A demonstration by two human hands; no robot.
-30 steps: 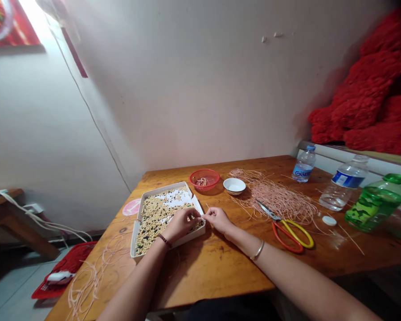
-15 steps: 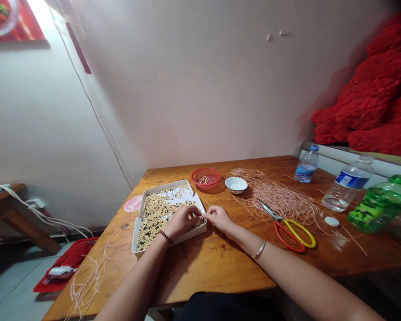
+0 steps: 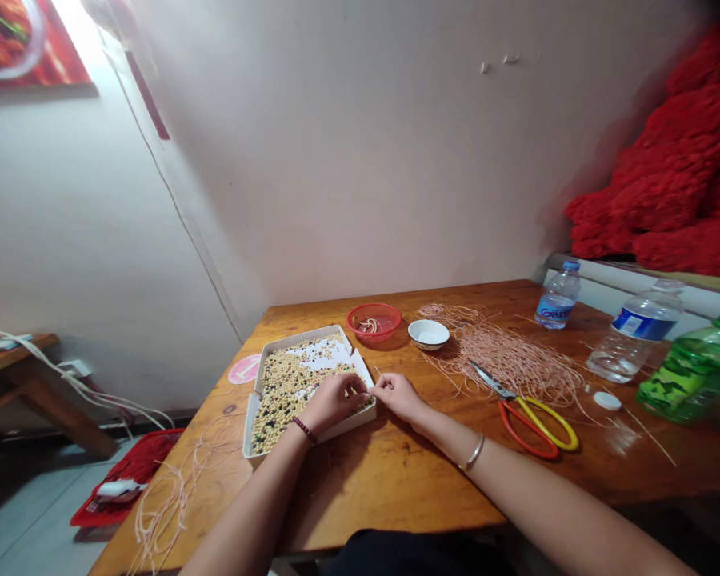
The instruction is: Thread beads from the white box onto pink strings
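Note:
A shallow white box (image 3: 374, 414) full of small beads (image 3: 279, 392), mostly cream with some black, sits before me. My left hand (image 3: 331, 402) is over its near right corner, fingers closed in a pinch. What lies between those fingertips is too small to make out. Just outside the box's right edge, my right hand (image 3: 399, 398) pinches a thin pale cord (image 3: 378, 370), whose end pokes up above the fingers. The fingertips of both hands nearly meet.
Behind the box stand a red basket (image 3: 373, 305) with cord pieces and a white bowl (image 3: 429, 330). To the right lie a heap of pink cord (image 3: 516, 360), scissors (image 3: 525, 412) and several bottles (image 3: 634, 332). Loose cords (image 3: 171, 496) hang at the table's left edge.
The whole view has shifted slightly, so things sit a little further right. Both hands stay together at the box's right edge, with hardly any change of grip.

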